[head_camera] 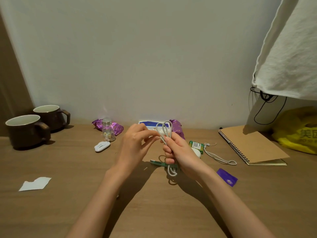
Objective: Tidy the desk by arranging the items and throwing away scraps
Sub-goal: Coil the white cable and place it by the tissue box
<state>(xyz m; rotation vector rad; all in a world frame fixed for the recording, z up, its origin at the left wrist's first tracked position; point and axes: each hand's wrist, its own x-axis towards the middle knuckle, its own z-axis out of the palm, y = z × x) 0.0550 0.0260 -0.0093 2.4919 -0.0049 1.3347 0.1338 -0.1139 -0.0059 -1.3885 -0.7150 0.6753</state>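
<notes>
Above the middle of the wooden desk (68,169), my right hand (178,152) grips a folded bundle of white cable (165,128). Its loops stick out above and below the fist. My left hand (137,143) pinches the cable near the top loops. On the desk lie a torn white paper scrap (35,184) at the left and a purple wrapper scrap (227,176) at the right. A green object (159,163) lies under my right hand, partly hidden.
Two brown mugs (27,130) stand at the back left. A small glass jar (108,130), purple snack packs (118,128), a white cutter (102,146), a battery pack (196,146), a white lanyard (219,158), a spiral notebook (252,146) and a yellow bag (298,131) lie around.
</notes>
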